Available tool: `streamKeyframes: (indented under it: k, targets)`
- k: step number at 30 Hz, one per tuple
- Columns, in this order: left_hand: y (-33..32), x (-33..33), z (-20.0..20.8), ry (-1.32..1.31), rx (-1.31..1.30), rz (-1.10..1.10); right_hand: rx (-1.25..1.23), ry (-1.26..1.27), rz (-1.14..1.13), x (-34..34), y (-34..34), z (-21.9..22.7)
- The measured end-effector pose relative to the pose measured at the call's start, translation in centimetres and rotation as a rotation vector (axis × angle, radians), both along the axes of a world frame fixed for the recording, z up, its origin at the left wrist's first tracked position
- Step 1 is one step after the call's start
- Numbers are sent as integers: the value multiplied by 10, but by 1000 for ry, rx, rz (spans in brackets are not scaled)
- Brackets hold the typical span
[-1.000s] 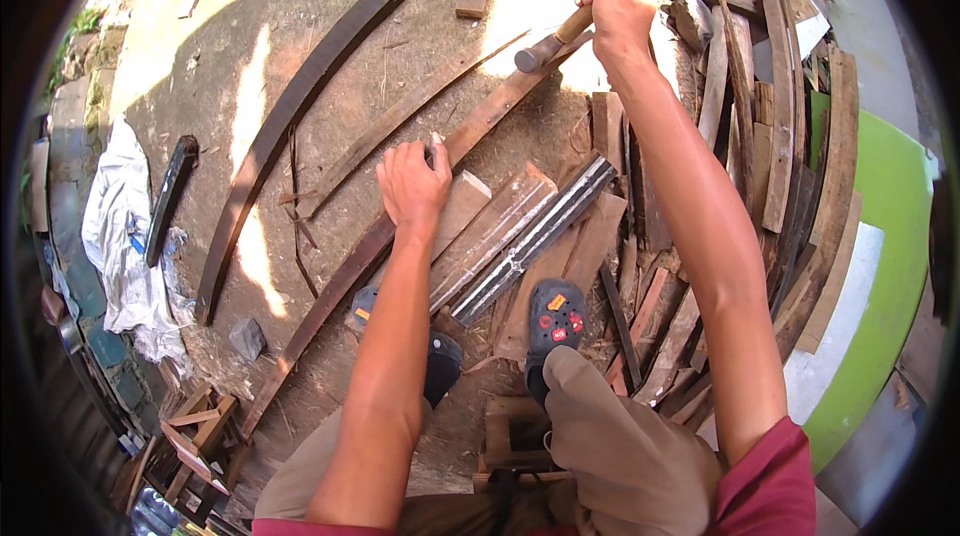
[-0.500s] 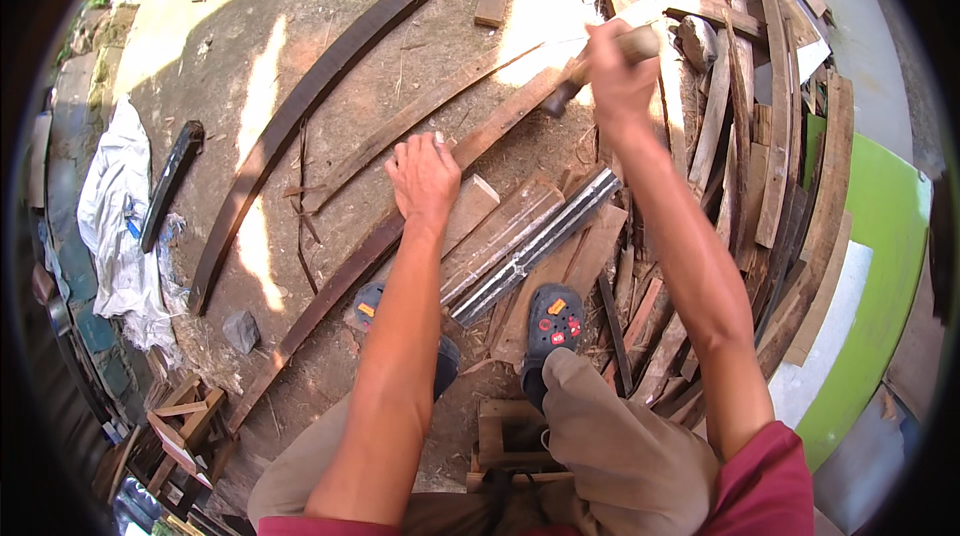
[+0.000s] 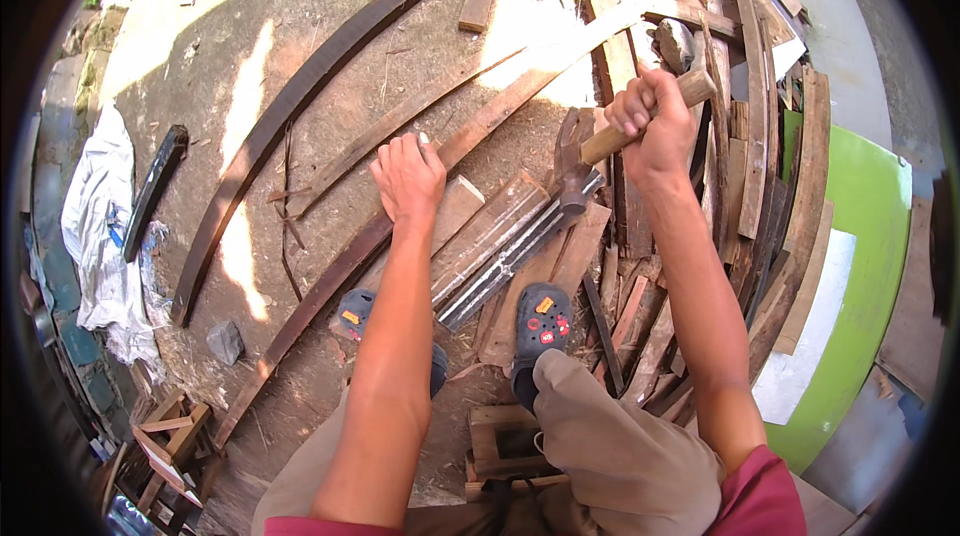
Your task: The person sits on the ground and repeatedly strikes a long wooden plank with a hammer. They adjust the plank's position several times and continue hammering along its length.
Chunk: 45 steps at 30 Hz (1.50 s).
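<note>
My left hand point(image 3: 410, 176) is closed over a long, narrow wooden board point(image 3: 497, 126) that runs slantwise from the lower left to the upper right. My right hand point(image 3: 660, 126) grips a claw hammer point(image 3: 573, 176) by its wooden handle. The hammer's dark metal head points left, held apart from the long board, above shorter planks. Beneath the hammer lie a brown plank with white streaks point(image 3: 490, 236) and a black-and-white striped strip point(image 3: 515, 261). A thinner wooden strip point(image 3: 400, 118) rests on the ground beyond my left hand.
A dark beam point(image 3: 300, 101) lies at the left, near a short black piece point(image 3: 155, 191), a white sack point(image 3: 98, 221) and a grey stone point(image 3: 225, 342). Stacked planks point(image 3: 745, 176) and a green panel point(image 3: 855, 276) fill the right. My feet, in dark clogs point(image 3: 543, 321), stand among the scraps.
The hammer, blurred close to the long board before, has swung right and nearer to me with my right hand. My left hand keeps its place on the board. The whole view has shifted slightly.
</note>
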<state>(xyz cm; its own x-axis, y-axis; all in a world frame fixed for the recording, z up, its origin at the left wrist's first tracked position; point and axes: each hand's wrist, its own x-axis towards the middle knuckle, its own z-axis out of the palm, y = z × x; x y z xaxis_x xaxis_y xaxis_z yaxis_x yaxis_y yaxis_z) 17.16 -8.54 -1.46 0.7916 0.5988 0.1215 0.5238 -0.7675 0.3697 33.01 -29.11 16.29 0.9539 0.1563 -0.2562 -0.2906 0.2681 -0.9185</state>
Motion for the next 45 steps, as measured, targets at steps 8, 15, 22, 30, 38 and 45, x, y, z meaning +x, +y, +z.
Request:
streamKeyframes:
  k: [8,15,22,30,38,45]
  targets:
    - [0,0,-4,-29,29,-9,139,154,-174,102,35,-38]
    - [1,1,0,25,19,-10,84,134,-228,139,44,-83]
    - [-3,6,0,5,36,-42,135,30,-150,195,32,-117]
    - [-2,5,11,111,1,-54,-449,-505,-170,134,63,-108]
    - [-7,0,4,109,20,-53,-53,-54,-321,100,52,-56]
    - [19,15,9,70,-15,-7,-440,-824,241,-28,62,-39]
